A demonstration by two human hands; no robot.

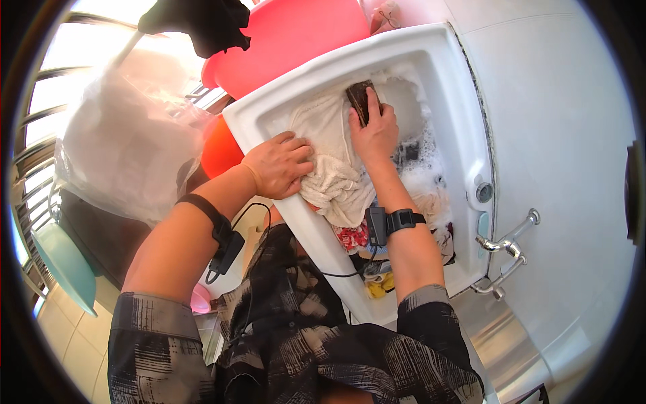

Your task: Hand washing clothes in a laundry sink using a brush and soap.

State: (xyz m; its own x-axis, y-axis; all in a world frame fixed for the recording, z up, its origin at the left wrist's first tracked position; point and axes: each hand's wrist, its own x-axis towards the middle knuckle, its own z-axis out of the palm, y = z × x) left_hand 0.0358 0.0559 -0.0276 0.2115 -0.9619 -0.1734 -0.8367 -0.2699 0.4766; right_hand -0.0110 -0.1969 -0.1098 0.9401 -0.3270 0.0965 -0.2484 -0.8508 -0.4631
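A dark, block-shaped scrubbing brush (359,101) is in my right hand (377,135), fingers wrapped round its near end. It sits over the far part of a wet, off-white towel (328,128) in the white sink (303,232). My left hand (277,165) lies across the sink's left rim, its bent fingers pressing and holding the towel's left side. The towel bunches into folds between my hands. Below it, red-and-white patterned cloth (351,237) and a yellow piece of cloth (380,286) show, partly hidden by my right forearm.
Suds (431,168) and other wet laundry fill the sink's right side. A metal tap (501,246) juts from the right wall. Behind the sink stands a large pink basin (296,40). A clear plastic bag (128,135) and a pale green basin (64,266) are at left.
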